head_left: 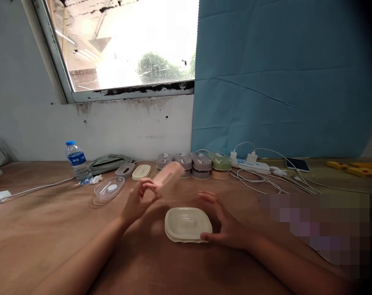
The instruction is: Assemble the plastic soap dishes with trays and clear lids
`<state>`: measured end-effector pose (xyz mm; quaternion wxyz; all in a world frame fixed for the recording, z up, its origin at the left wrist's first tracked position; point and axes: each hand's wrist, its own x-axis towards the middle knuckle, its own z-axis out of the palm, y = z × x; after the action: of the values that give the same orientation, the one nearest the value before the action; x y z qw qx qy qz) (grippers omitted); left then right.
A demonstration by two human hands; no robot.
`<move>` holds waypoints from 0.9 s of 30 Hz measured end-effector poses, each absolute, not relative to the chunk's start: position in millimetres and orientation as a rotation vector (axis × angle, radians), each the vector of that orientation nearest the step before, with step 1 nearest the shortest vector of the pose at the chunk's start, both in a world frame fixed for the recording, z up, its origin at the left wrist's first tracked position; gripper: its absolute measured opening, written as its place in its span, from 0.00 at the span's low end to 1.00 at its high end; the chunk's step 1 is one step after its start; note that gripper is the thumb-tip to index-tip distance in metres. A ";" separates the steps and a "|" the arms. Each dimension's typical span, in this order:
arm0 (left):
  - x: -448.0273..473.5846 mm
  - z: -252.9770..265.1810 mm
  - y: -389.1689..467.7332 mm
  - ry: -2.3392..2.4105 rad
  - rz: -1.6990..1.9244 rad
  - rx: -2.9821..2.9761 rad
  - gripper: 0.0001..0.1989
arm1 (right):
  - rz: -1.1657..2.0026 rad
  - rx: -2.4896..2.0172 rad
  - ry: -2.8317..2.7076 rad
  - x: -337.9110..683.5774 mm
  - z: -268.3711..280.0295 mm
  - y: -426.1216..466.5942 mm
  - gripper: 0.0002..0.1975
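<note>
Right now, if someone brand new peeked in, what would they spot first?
Probably the pink piece, blurry in the left hand, above the brown table. The cream dish sits nearer the person, with the right hand spread at its right side. Behind, a big blue cloth hangs right of the bright window.
</note>
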<state>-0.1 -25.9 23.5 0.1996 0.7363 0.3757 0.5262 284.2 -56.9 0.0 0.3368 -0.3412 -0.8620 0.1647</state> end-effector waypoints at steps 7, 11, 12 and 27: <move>14.1 10.6 -47.3 0.551 0.941 2.342 0.24 | 0.542 -0.835 -2.137 290.5 -0.5 -47.3 0.40; 10.3 15.5 -48.0 0.578 0.891 2.371 0.21 | 0.647 -0.822 -2.387 289.8 4.4 -49.7 0.44; 9.8 16.6 -48.1 0.582 0.876 2.372 0.21 | 0.650 -0.856 -2.436 288.8 5.3 -51.1 0.44; -29.7 24.0 -24.0 1.310 1.181 2.524 0.11 | 0.402 -0.856 -2.691 285.2 11.6 -57.8 0.33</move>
<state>-29.7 -24.0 24.0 0.0310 0.8193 0.4252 0.3834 285.2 -57.8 11.6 0.1440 -0.2968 -0.9336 0.1396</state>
